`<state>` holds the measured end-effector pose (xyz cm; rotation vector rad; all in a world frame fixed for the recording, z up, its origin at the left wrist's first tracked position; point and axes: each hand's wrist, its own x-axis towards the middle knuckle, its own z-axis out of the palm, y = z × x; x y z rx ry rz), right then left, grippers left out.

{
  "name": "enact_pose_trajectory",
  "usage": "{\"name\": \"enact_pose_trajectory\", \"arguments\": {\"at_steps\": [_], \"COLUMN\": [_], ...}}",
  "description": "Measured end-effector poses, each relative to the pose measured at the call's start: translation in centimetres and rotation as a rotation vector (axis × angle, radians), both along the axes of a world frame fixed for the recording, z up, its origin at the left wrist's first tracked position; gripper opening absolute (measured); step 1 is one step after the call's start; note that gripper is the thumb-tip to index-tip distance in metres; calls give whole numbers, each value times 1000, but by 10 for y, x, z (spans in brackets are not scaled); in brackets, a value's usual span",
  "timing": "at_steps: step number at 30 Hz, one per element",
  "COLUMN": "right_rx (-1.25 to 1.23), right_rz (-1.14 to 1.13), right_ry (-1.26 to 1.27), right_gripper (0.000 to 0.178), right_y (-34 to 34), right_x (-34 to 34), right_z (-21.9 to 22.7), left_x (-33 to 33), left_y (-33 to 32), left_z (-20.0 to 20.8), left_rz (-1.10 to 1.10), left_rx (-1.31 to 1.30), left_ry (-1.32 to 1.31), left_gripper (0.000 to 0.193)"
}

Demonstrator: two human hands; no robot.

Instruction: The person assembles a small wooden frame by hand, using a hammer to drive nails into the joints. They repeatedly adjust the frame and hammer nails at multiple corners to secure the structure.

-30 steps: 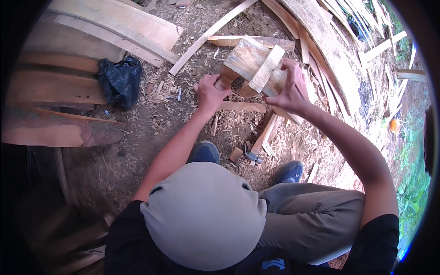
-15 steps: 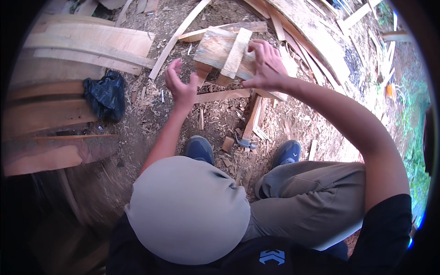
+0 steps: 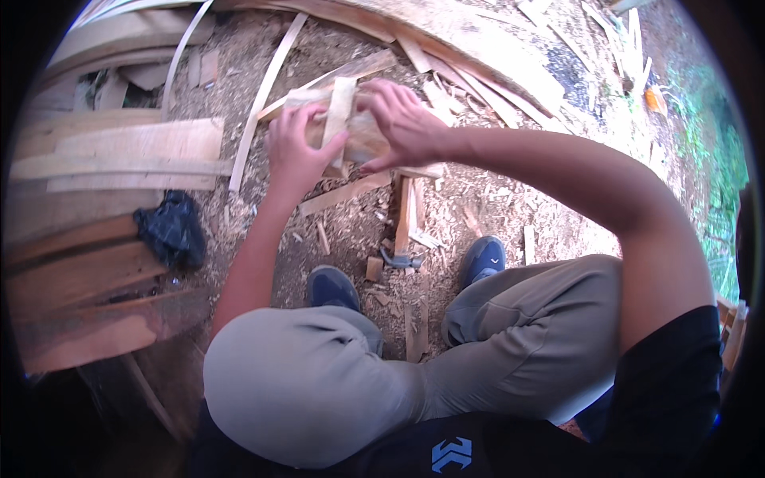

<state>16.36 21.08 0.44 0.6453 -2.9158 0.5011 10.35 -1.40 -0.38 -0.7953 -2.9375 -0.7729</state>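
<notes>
In front of me a pale wood strip (image 3: 339, 113) lies crosswise on a wider, weathered board (image 3: 367, 137), which rests raised on other wood pieces. My left hand (image 3: 296, 149) is at the strip's left side, with fingers curved and thumb apart from them. On the right, my right hand (image 3: 405, 127) spreads over the board, fingertips near the strip and thumb toward the board's near edge. Neither hand visibly grips the strip; whether the fingertips touch it I cannot tell. A claw hammer (image 3: 401, 260) lies on the ground between my shoes, below an upright-looking wood piece (image 3: 404, 209).
Stacked planks (image 3: 127, 151) lie at the left, with a black plastic bag (image 3: 171, 229) at their edge. A small wood block (image 3: 374, 268) sits beside the hammer. Long slabs (image 3: 478, 48) stretch across the far side. Wood shavings cover the ground; an orange object (image 3: 656, 100) lies far right.
My left hand has come closer to the strip and my right hand. The whole view has shifted, so the board and strip now appear farther left.
</notes>
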Motion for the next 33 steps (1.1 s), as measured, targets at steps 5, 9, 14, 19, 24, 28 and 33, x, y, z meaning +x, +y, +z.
{"name": "enact_pose_trajectory", "arguments": {"at_steps": [5,9,14,19,24,28,33], "right_rx": [-56,131,-4,134,224,206,332], "right_rz": [718,554,285,319,297,286,388], "right_ry": [-118,-258,-117,-140,-102,-22,-19], "right_gripper": [20,21,27,43,50,51,51], "right_y": [32,59,50,24,17,8,11], "right_x": [82,143,167,145,134,134,127], "right_z": [8,-43,-107,-105,-120,-131,-135], "left_x": [13,8,9,-1,4,2,5], "left_y": [-4,9,43,98,127,116,117], "left_z": [-4,3,67,75,51,42,43], "left_rz": [85,37,-440,-868,-856,-849,-841], "left_rx": [-9,-2,-55,-400,-608,-557,-502], "left_ry": [102,-1,86,-97,-16,25,49], "left_gripper": [56,71,81,123,125,123,121]}}
